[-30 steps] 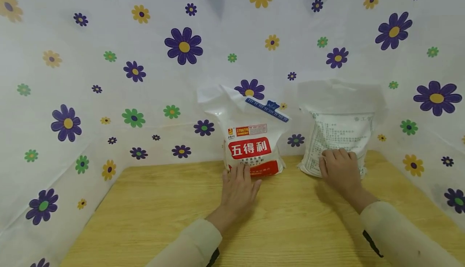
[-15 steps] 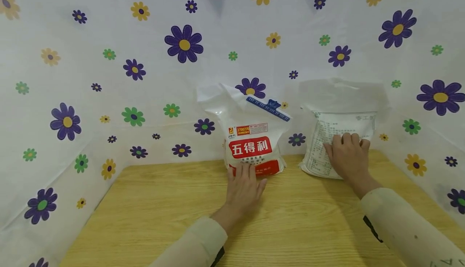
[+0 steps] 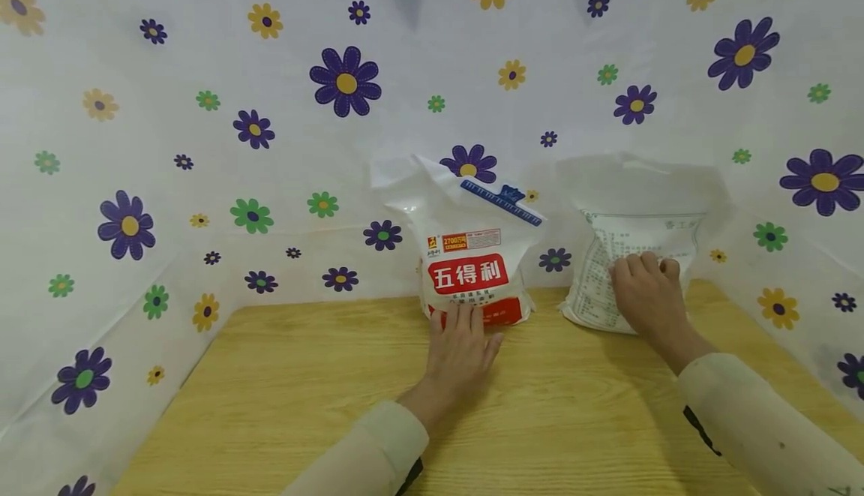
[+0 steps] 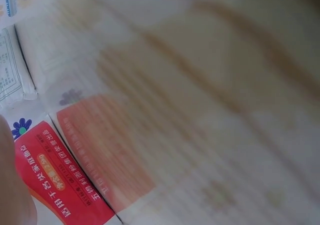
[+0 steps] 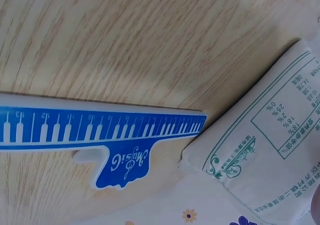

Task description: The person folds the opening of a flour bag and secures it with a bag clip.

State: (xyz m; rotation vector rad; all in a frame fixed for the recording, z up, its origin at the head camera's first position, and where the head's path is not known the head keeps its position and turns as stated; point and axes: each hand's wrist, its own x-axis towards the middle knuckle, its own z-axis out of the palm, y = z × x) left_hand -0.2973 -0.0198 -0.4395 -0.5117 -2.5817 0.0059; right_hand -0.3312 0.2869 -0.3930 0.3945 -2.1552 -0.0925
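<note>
Two white flour bags stand upright against the backdrop in the head view. The left, red-printed bag point(image 3: 468, 271) carries a blue clip point(image 3: 501, 202) on its upper right corner. My left hand point(image 3: 459, 350) reaches its lower front with fingers extended; a finger point(image 4: 10, 185) shows beside the red panel point(image 4: 62, 177) in the left wrist view. My right hand point(image 3: 651, 297) is against the front of the green-printed bag point(image 3: 597, 278), fingers bent and tips hidden. In the right wrist view, a blue piano-key clip point(image 5: 125, 165) lies by that bag's lower corner; the head view does not show it.
Both bags stand at the back of the wooden table point(image 3: 290, 383). A white backdrop point(image 3: 283, 173) with purple, green and yellow flowers rises behind and on both sides. Much of the left wrist view is blurred.
My right hand has shifted up and right on the green-printed bag, whose upper part has sagged slightly in the last half second. My left hand has edged slightly right along the red-printed bag.
</note>
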